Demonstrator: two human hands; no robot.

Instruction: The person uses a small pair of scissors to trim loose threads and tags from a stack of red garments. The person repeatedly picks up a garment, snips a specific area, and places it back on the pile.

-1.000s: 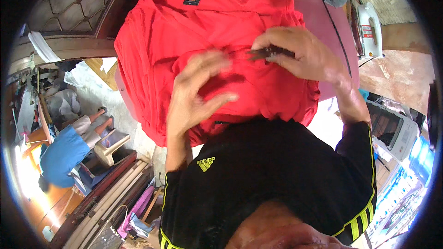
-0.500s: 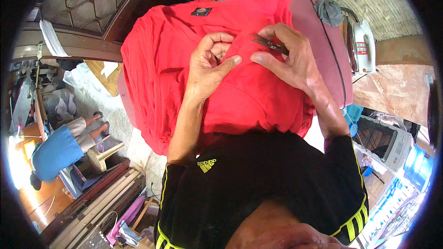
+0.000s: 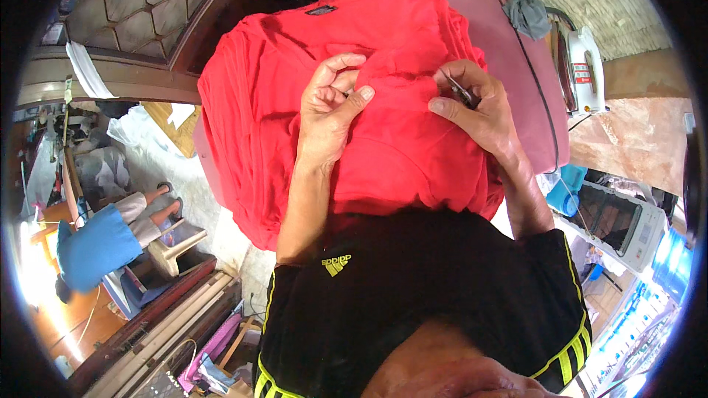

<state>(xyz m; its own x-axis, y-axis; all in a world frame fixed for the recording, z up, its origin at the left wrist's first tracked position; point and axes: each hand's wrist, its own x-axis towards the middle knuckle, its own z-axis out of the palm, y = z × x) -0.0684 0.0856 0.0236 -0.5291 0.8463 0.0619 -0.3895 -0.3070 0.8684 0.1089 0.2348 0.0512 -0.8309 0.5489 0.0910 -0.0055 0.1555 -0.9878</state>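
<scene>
Red garments [image 3: 251, 125] lie in a loose heap in front of me, dark neck labels showing at the far edge. My left hand [image 3: 332, 103] is closed on a fold of the top red garment, with thumb and fingers pinching the cloth. To its right, my right hand [image 3: 479, 103] is closed around small dark metal thread snips [image 3: 462, 93]. Its thumb and forefinger sit at the red cloth; whether they pinch it too I cannot tell. Between both hands the fabric is raised and stretched.
Beneath the garments is a pink padded board [image 3: 527, 96] crossed by a black cord [image 3: 516, 37]. At its right stand a white iron [image 3: 586, 70] and a bunched grey cloth [image 3: 526, 17]. A person in blue [image 3: 99, 239] sits far left, near wooden planks [image 3: 158, 332].
My right hand with the snips has moved right and slightly nearer, away from my left hand. The cloth's far edge has dropped, and the fabric between the hands is spread wider.
</scene>
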